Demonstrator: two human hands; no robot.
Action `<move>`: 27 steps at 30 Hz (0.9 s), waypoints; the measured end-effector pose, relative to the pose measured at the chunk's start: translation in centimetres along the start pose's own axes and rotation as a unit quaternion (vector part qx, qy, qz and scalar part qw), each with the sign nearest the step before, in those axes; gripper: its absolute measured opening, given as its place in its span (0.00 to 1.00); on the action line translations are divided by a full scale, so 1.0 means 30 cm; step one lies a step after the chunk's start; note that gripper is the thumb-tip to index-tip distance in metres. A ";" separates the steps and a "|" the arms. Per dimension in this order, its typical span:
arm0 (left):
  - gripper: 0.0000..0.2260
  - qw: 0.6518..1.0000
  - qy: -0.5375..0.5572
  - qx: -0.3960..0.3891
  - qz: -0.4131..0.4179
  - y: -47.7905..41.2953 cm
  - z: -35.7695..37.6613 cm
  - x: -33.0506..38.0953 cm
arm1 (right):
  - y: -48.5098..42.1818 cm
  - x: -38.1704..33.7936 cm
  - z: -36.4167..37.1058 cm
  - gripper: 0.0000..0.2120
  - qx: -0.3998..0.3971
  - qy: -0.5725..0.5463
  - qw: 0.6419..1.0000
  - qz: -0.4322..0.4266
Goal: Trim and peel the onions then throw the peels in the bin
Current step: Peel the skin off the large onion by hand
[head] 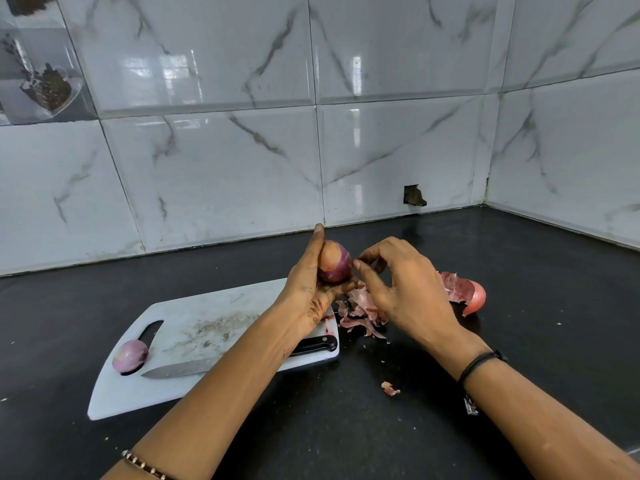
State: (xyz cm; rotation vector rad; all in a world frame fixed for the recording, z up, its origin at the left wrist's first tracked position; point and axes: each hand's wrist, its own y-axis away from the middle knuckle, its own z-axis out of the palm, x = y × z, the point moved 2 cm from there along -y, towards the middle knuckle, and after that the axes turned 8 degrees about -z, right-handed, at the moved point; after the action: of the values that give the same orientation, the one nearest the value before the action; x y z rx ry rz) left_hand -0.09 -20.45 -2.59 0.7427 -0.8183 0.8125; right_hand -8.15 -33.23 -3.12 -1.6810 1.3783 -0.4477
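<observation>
The small, round, half-peeled red onion (334, 263) was held up above the black stone surface (450, 410), over the far right corner of the white plastic cutting board (207, 327). The left hand (308, 285) had its grip closed round it, with the bulb cradled against the palm and one digit stretched up its left side. The right hand (398, 289) kept a pinching grip, its fingertips meeting at the onion's right flank, seemingly on an edge of skin, though the flake itself was too small to make out.

The bulb looked light, firm and rounded. Its bared purple flesh was likely slick, so it was better cupped than squeezed. The remaining tan skin was probably thin and brittle and would tear into bits, so it was best taken at a lifted edge and drawn along the curve.

A heap of pink papery peels (360, 315) lay on the surface just beside the board, below the right hand, with a larger curled pink peel (464, 289) further right and one small pink scrap (390, 389) nearer the person. A peeled pale purple onion (130, 356) sat by the board's handle slot, beside the tip of a black-handled steel knife (180, 369). No bin was in view
</observation>
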 end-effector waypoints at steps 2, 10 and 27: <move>0.29 1.000 -0.007 0.021 -0.004 -0.007 -0.008 0.000 | -0.001 0.013 -0.009 0.06 0.022 0.015 0.999 0.045; 0.30 1.000 0.012 0.017 -0.018 0.005 -0.013 0.012 | 0.003 -0.004 0.000 0.14 -0.009 -0.057 0.998 -0.001; 0.15 0.998 -0.022 -0.065 -0.008 0.061 0.029 0.014 | 0.006 -0.081 -0.034 0.29 0.060 -0.156 0.985 -0.033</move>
State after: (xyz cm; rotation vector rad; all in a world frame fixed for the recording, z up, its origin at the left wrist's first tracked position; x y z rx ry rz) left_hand -1.72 -20.15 -1.36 0.6527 -0.8939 0.7232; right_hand -9.78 -31.41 -2.12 -1.6220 1.0502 -0.2825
